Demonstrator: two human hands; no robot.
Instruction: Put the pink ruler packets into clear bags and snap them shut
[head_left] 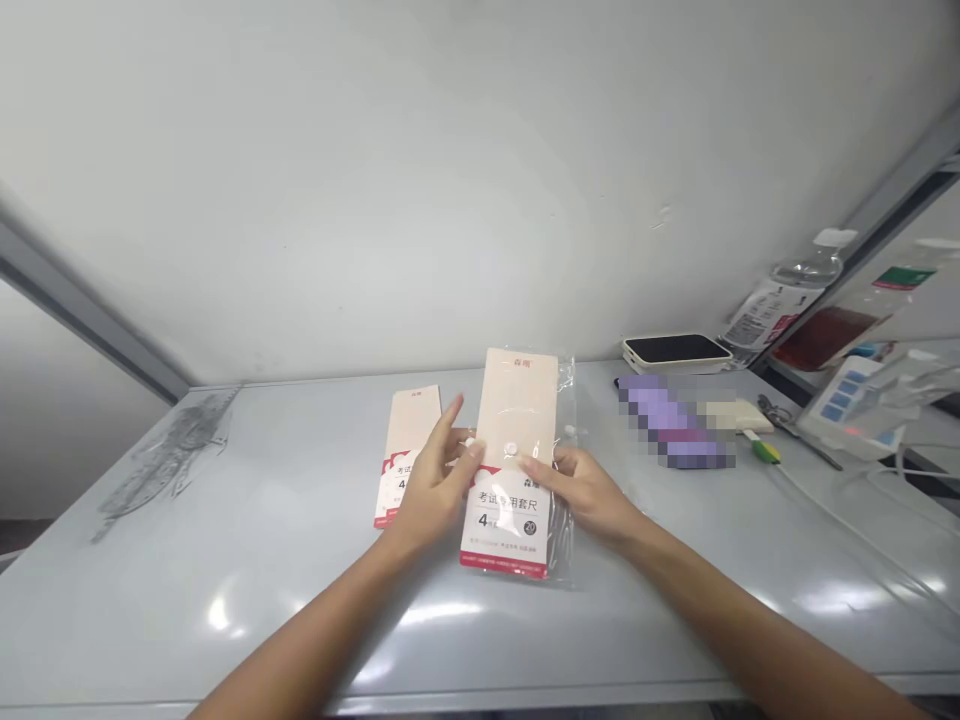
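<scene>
A clear plastic pouch holds a pink and white printed card with a red bottom edge. It is held upright in the middle of the view, its snap button near the card's centre. My left hand pinches the pouch's left edge, thumb on the front and index finger raised. On the right edge, my right hand is closed on the pouch with its thumb on the front, near the button. Similar printed cards lie on the grey table, partly behind my left hand.
Clear rulers lie at the far left. To the right are a white-cased phone, a blurred purple item, a white cable, a bottle and a clear container. A wall rises behind.
</scene>
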